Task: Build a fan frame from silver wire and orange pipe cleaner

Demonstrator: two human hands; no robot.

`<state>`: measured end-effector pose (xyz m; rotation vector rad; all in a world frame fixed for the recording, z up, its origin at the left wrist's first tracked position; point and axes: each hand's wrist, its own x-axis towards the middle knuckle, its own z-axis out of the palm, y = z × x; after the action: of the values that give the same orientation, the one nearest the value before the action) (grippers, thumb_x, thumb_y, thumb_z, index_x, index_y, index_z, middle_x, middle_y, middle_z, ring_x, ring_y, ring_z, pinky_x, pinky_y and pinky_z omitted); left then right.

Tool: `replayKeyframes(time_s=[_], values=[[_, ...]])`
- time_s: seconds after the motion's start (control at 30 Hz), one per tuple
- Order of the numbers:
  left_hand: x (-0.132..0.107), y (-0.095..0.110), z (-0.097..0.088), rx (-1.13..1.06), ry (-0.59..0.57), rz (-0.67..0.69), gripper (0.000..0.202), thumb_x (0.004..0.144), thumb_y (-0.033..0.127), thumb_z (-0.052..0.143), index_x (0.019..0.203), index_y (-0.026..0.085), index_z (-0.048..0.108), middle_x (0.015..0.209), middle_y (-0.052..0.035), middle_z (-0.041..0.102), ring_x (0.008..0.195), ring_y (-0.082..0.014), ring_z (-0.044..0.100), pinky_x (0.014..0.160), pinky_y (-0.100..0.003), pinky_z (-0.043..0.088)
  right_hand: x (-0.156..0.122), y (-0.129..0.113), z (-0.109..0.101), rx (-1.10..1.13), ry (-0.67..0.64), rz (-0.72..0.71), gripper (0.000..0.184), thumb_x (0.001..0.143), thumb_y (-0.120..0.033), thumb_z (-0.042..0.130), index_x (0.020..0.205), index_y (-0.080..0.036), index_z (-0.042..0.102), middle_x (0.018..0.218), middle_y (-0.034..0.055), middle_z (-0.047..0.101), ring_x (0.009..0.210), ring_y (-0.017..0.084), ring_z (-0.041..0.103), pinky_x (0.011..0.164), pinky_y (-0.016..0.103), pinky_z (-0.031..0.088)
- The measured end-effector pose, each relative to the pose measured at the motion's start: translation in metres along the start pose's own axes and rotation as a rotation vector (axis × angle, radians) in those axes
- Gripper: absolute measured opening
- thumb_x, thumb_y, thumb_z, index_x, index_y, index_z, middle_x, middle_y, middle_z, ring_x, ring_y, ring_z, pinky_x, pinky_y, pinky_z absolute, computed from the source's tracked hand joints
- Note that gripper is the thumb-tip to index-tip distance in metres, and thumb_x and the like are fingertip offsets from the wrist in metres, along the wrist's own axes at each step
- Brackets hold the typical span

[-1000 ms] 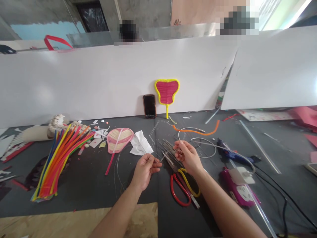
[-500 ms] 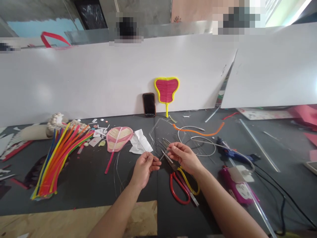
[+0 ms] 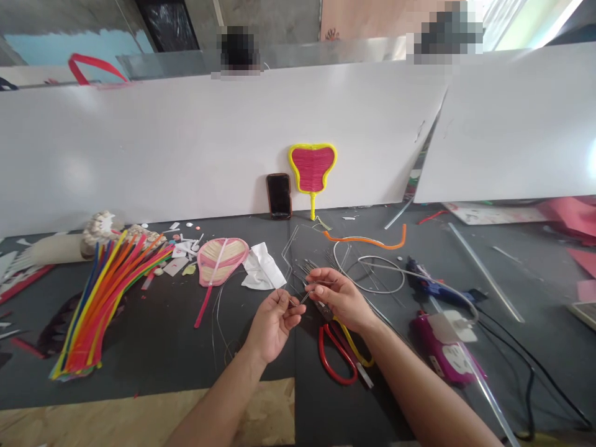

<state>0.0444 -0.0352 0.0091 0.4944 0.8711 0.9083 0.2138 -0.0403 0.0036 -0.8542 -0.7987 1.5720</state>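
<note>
My left hand [image 3: 274, 321] pinches a thin metal wire [image 3: 303, 300] between thumb and fingers, low over the dark table. Close by on the right, my right hand [image 3: 339, 298] has its fingertips closed on the wire too. Below that hand lie pliers [image 3: 339, 354] with one red and one yellow handle, their jaws partly covered by it. A bent wire frame [image 3: 285, 251] and several loose wire pieces lie just beyond the hands. Farther back is an orange strip [image 3: 367, 241], curved, with its right end turned up.
A yellow-rimmed red fan [image 3: 313, 167] and a phone [image 3: 279, 197] lean on the white board. At left are a pink fan [image 3: 222, 257], white tissue [image 3: 263, 267] and colourful strips [image 3: 102, 304]. A blue glue gun [image 3: 433, 285] and magenta power strip [image 3: 442, 347] are at right.
My right hand has shifted slightly left and turned, its fingers nearer my left hand. The orange strip's right end has moved left and bends up more sharply.
</note>
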Motion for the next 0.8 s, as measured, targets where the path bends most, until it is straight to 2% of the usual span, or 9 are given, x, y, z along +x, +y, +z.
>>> replayKeyframes(time_s=[0.17,0.3,0.4,0.47,0.57,0.7,0.8], values=[[-0.007,-0.003,0.006,0.001,-0.046,-0.043,0.025,0.07,0.028,0.072,0.072,0.015,0.051,0.07,0.0017,0.061,0.063,-0.0086,0.065,0.048,-0.011,0.05,-0.001,0.003,0.002,0.018,-0.066,-0.06,0.041,0.07,-0.033,0.073,0.108,-0.024,0.058,0.115,0.0075,0.059,0.108,0.021,0.055,0.09,0.037,0.044],[-0.01,-0.011,0.011,0.083,-0.106,-0.032,0.028,0.071,0.034,0.07,0.072,0.015,0.049,0.07,0.0009,0.061,0.064,-0.0115,0.066,0.049,-0.014,0.051,-0.005,0.002,0.006,0.131,-0.115,-0.024,0.051,0.072,-0.038,0.07,0.118,-0.023,0.054,0.128,0.0113,0.051,0.117,0.024,0.049,0.1,0.044,0.036],[-0.012,-0.018,0.014,0.186,-0.142,-0.016,0.028,0.075,0.038,0.065,0.074,0.015,0.049,0.074,-0.0013,0.063,0.068,-0.0148,0.067,0.051,-0.018,0.052,-0.006,0.003,0.008,0.195,-0.104,0.034,0.045,0.078,-0.037,0.065,0.119,-0.024,0.054,0.125,0.0108,0.055,0.107,0.022,0.057,0.095,0.042,0.04],[-0.013,-0.021,0.014,0.274,-0.16,-0.001,0.027,0.077,0.039,0.063,0.077,0.014,0.05,0.08,-0.0037,0.064,0.071,-0.0162,0.067,0.053,-0.021,0.053,-0.005,0.003,0.007,0.206,-0.08,0.067,0.036,0.081,-0.035,0.062,0.115,-0.022,0.057,0.11,0.0088,0.063,0.092,0.019,0.063,0.083,0.036,0.048],[-0.013,-0.022,0.012,0.378,-0.195,0.011,0.027,0.077,0.039,0.062,0.079,0.013,0.053,0.083,-0.0066,0.065,0.07,-0.0167,0.067,0.056,-0.024,0.054,-0.005,0.004,0.005,0.185,-0.085,0.097,0.027,0.081,-0.03,0.062,0.105,-0.019,0.063,0.087,0.0045,0.067,0.075,0.013,0.063,0.071,0.027,0.049],[-0.01,-0.022,0.01,0.388,-0.207,0.004,0.027,0.078,0.038,0.061,0.079,0.012,0.055,0.076,-0.0068,0.066,0.064,-0.0152,0.066,0.055,-0.024,0.053,-0.007,0.002,0.003,0.144,-0.177,0.122,0.03,0.077,-0.024,0.067,0.105,-0.017,0.064,0.101,0.0072,0.066,0.091,0.015,0.061,0.081,0.026,0.046],[-0.009,-0.025,0.009,0.395,-0.211,-0.015,0.028,0.077,0.039,0.061,0.079,0.011,0.056,0.076,-0.0076,0.066,0.064,-0.0155,0.065,0.055,-0.025,0.053,-0.008,0.003,0.004,0.135,-0.177,0.124,0.027,0.079,-0.028,0.065,0.104,-0.016,0.064,0.094,0.007,0.066,0.084,0.014,0.062,0.073,0.025,0.047]])
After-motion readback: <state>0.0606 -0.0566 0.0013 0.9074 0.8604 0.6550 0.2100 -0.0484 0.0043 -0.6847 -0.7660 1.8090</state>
